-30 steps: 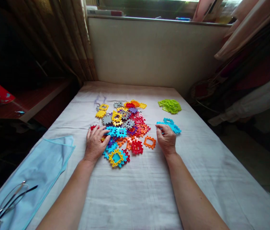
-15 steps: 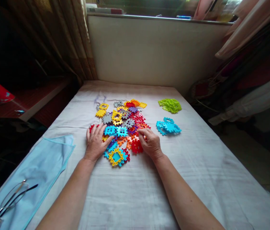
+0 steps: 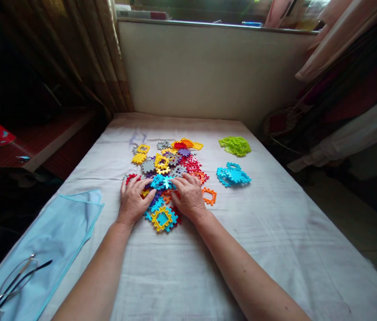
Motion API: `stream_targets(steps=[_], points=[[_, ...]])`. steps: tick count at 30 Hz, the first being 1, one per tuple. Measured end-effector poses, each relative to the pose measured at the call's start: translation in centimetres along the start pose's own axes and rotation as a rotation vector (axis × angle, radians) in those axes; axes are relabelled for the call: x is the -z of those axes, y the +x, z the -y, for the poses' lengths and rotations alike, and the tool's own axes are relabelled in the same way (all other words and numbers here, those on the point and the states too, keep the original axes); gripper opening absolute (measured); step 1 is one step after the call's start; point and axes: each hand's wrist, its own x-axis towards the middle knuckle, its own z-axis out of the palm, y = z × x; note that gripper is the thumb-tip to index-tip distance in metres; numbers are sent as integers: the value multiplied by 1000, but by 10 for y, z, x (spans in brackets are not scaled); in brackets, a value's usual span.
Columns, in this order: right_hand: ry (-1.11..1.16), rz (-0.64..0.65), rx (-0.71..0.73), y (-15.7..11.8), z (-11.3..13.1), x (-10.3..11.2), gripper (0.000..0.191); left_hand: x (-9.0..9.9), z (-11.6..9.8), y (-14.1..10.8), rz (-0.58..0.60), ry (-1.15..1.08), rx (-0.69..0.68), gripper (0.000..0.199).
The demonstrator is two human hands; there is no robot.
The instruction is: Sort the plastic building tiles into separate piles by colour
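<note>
Two hands at a mixed pile. The sheet [image 3: 262,258] lies beneath both hands. A cloth [image 3: 70,223] bearing glasses lies to the left of the left forearm. The pile [image 3: 161,164] of toothed plastic tiles, in yellow, grey, red, purple, orange and blue, fills the space between the hands and extends beyond the fingertips. The left hand [image 3: 133,200], palm down, has its fingers spread and thumb apart, the tips at the pile's left side. The right hand [image 3: 189,196] reaches over the pile from the other side with curved fingers; its tips meet the blue tiles, but whether they pinch one cannot be told.

The step in hand appears to be taking hold of a blue tile; the next move would call for a firm edge grip that frees it from its neighbours.

Well to the right of the right hand lies a blue stack [image 3: 234,175], with a green heap [image 3: 235,146] beyond it. Just beside the right hand, on its outer side, lies an orange tile [image 3: 210,191], an open frame. The blue tiles [image 3: 158,182], between the two sets of fingertips, are flat, glossy, notched along the edges and partly covered.
</note>
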Motion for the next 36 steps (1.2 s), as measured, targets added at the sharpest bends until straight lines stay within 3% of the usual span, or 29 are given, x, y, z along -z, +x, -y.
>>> stream_targets(steps=[6, 12, 19, 25, 32, 36], points=[[-21, -29, 25, 5, 3, 2, 19, 0, 1, 1, 6, 3, 2, 32], [90, -283, -34, 0, -17, 21, 23, 1, 1, 1, 17, -12, -9, 29], [185, -467, -587, -38, -89, 67, 38, -1, 0, 0, -1, -18, -31, 28], [179, -447, -824, -80, -126, 86, 43, 0, 0, 0, 19, -26, -36, 29], [-96, -255, -987, -79, -117, 98, 27, 2, -1, 0, 23, -30, -54, 28], [-146, -304, -939, -78, -119, 95, 30, 2, 0, 0, 17, -47, -60, 27]])
